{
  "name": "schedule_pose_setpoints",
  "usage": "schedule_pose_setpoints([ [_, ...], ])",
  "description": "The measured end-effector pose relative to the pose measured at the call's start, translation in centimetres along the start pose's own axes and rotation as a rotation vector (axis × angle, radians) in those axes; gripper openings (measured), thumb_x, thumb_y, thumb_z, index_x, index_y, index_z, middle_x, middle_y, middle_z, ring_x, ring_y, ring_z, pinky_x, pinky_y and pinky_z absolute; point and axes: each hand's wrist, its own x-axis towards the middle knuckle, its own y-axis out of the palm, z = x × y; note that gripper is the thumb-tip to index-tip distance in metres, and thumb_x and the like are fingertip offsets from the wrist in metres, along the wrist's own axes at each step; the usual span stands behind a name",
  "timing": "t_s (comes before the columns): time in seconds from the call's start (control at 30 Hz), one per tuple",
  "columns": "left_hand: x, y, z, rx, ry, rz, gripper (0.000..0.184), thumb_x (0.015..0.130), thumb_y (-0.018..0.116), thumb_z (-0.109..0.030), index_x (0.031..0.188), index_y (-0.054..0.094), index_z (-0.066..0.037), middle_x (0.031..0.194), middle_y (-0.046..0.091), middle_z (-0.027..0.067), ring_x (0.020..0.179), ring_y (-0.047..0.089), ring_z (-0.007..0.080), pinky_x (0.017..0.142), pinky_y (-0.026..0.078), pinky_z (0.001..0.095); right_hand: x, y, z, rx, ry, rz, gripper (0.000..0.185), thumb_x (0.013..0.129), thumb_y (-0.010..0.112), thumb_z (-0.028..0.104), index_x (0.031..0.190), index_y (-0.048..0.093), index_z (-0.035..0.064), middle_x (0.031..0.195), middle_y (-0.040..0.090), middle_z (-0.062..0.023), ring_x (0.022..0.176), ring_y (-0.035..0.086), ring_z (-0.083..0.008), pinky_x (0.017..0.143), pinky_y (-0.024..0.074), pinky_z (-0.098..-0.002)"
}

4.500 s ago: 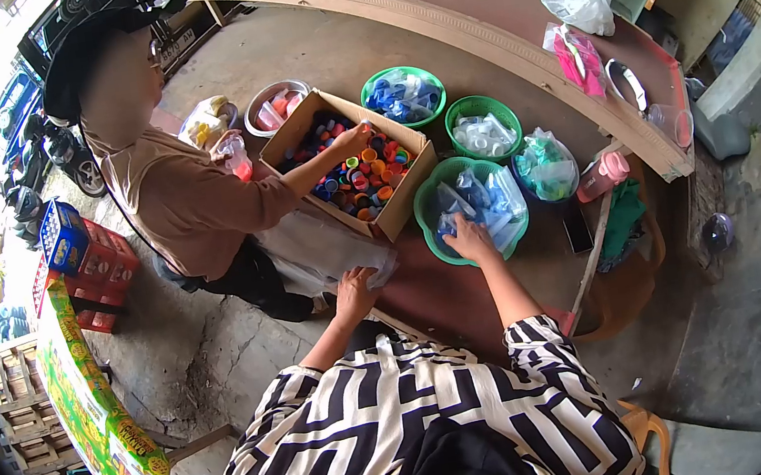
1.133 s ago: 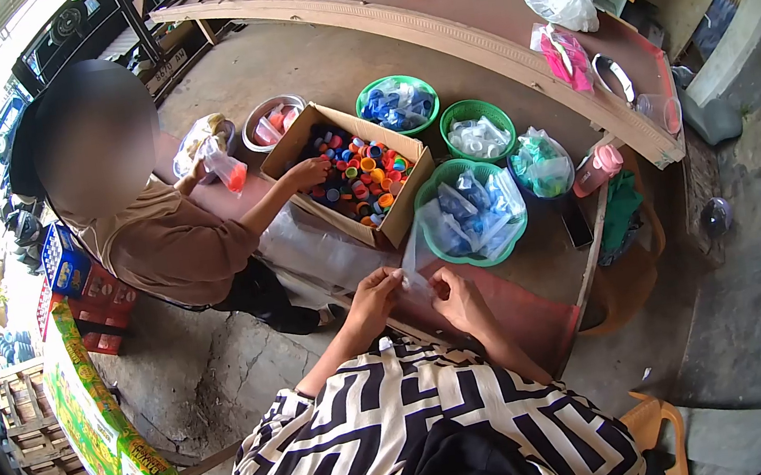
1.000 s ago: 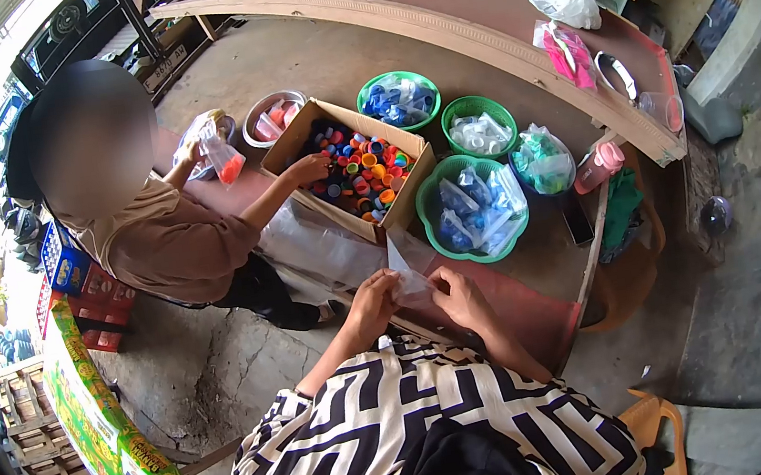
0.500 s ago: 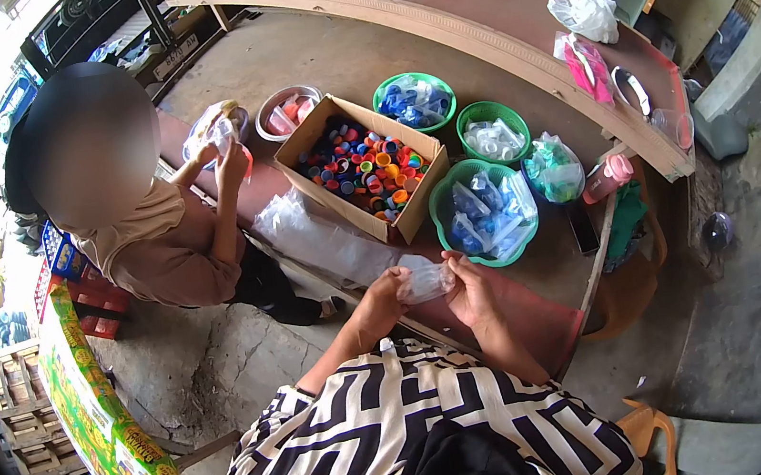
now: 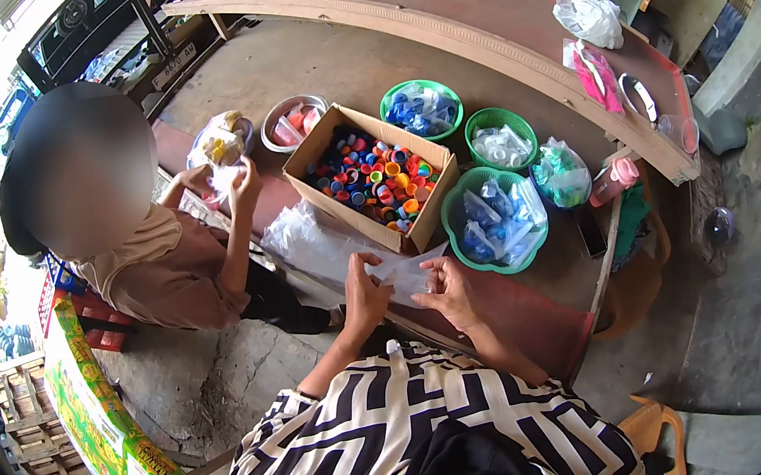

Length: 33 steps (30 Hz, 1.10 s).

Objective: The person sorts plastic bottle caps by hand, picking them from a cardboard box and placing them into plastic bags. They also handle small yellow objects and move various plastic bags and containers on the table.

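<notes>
A clear plastic bag (image 5: 401, 271) is spread between my two hands near the table's front edge. My left hand (image 5: 365, 295) pinches its left side, and my right hand (image 5: 452, 297) pinches its right side. Just beyond stands a cardboard box (image 5: 377, 223) of loose coloured bottle caps (image 5: 376, 175). A stack of clear plastic bags (image 5: 308, 237) lies left of my hands. To the right, a green basket (image 5: 520, 267) holds bags with blue contents (image 5: 502, 212).
Another person (image 5: 179, 274) at the left handles a small clear bag (image 5: 223, 179). Around the box are a metal bowl (image 5: 269, 140) and green baskets (image 5: 457, 102) of filled bags. A pink bottle (image 5: 615, 180) and dark phone (image 5: 592, 234) lie right. A raised wooden ledge (image 5: 451, 41) crosses behind.
The bag was bunched between my hands; now it is opened out and flatter, with my hands slightly farther apart. The other person's hands have come lower, away from the bowl at the left.
</notes>
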Motion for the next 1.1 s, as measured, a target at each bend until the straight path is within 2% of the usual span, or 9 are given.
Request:
schedule_pose_setpoints([
  [0.17, 0.7, -1.1, -1.9, 0.106, 0.273, 0.126, 0.011, 0.068, 0.059, 0.007, 0.071, 0.058, -0.004, 0.105, 0.063, 0.0068, 0.062, 0.06, 0.0229, 0.059, 0.048, 0.0321, 2.9, 0.5, 1.3, -0.528, -0.135, -0.193, 0.049, 0.064, 0.068, -0.007, 0.108, 0.049, 0.0039, 0.074, 0.046, -0.0007, 0.064, 0.047, -0.0107, 0.059, 0.0431, -0.0246],
  [0.27, 2.1, -2.0, -0.9, 0.146, 0.389, 0.213, 0.019, 0.068, 0.056, 0.007, 0.076, 0.066, -0.007, 0.11, 0.066, 0.0037, 0.071, 0.064, 0.0237, 0.063, 0.051, 0.032, 4.8, 1.3, 1.4, -0.764, -0.234, -0.265, 0.047, 0.062, 0.065, -0.008, 0.105, 0.051, 0.0042, 0.08, 0.048, -0.0075, 0.063, 0.051, -0.0182, 0.059, 0.0453, -0.0291],
  [0.3, 2.9, -2.6, -0.8, 0.229, 0.284, 0.309, 0.036, 0.07, 0.05, 0.009, 0.088, 0.073, -0.013, 0.114, 0.066, 0.0022, 0.088, 0.067, 0.0264, 0.075, 0.052, 0.034, 5.4, 1.7, 1.6, -0.845, -0.331, -0.239, 0.046, 0.063, 0.066, -0.008, 0.105, 0.052, 0.0039, 0.085, 0.049, -0.0087, 0.062, 0.052, -0.0189, 0.06, 0.0463, -0.0302],
  [0.4, 5.0, -3.8, -1.3, 0.242, 0.277, 0.221, 0.042, 0.071, 0.048, 0.01, 0.096, 0.073, -0.012, 0.115, 0.066, 0.0028, 0.093, 0.066, 0.0281, 0.08, 0.052, 0.0341, 7.2, 2.1, 1.1, -1.047, -0.455, -0.185, 0.044, 0.068, 0.065, -0.008, 0.109, 0.055, 0.0038, 0.103, 0.051, -0.0122, 0.064, 0.058, -0.0215, 0.063, 0.0495, -0.0324],
  [0.57, 7.9, -5.9, -1.4, 0.212, 0.303, 0.26, 0.046, 0.071, 0.045, 0.009, 0.107, 0.069, -0.007, 0.115, 0.065, 0.0092, 0.098, 0.065, 0.03, 0.084, 0.051, 0.0341, 10.1, 3.2, 2.0, -0.561, 0.128, 0.194, 0.036, 0.089, 0.06, 0.021, 0.12, 0.052, 0.0026, 0.088, 0.063, -0.0096, 0.071, 0.064, -0.0196, 0.067, 0.0523, -0.0315],
  [0.63, 9.4, -7.0, -0.9, 0.214, 0.342, 0.25, 0.046, 0.071, 0.048, 0.006, 0.112, 0.066, -0.006, 0.113, 0.064, 0.0123, 0.089, 0.066, 0.0278, 0.081, 0.051, 0.0335, 11.3, 3.0, 1.7, -0.392, 0.317, 0.362, 0.05, 0.095, 0.051, 0.043, 0.123, 0.051, 0.001, 0.094, 0.065, -0.0091, 0.078, 0.065, -0.015, 0.068, 0.0528, -0.0282],
  [0.73, 11.4, -9.3, -1.8, 0.193, 0.117, 0.294, 0.045, 0.068, 0.051, 0.002, 0.111, 0.064, -0.004, 0.11, 0.063, 0.0165, 0.097, 0.062, 0.0353, 0.085, 0.05, 0.0374, 14.2, 0.9, -1.6, -0.305, 0.178, 0.223, 0.05, 0.095, 0.052, 0.043, 0.123, 0.051, 0.0007, 0.094, 0.066, -0.0088, 0.078, 0.066, -0.0154, 0.067, 0.0525, -0.0276],
  [0.87, 13.7, -10.2, 0.3, 0.223, 0.126, 0.324, 0.045, 0.068, 0.054, 0.001, 0.113, 0.06, -0.002, 0.113, 0.06, 0.0165, 0.1, 0.06, 0.0352, 0.083, 0.051, 0.038, 18.9, -1.6, -3.8, -0.91, -0.134, -0.074, 0.024, 0.091, 0.058, 0.023, 0.105, 0.061, 0.0038, 0.097, 0.065, -0.0136, 0.086, 0.066, -0.0255, 0.072, 0.0519, -0.0384],
  [1.1, 16.4, -9.1, 1.6, 0.121, 0.093, 0.426, 0.039, 0.068, 0.055, 0.002, 0.107, 0.059, 0.0, 0.107, 0.06, 0.0172, 0.077, 0.065, 0.0317, 0.068, 0.055, 0.0373, 22.7, -2.0, -9.5, -1.536, 0.044, 0.05, 0.021, 0.076, 0.056, 0.0, 0.092, 0.067, 0.0078, 0.099, 0.06, -0.0123, 0.099, 0.059, -0.0292, 0.079, 0.0504, -0.0416],
])
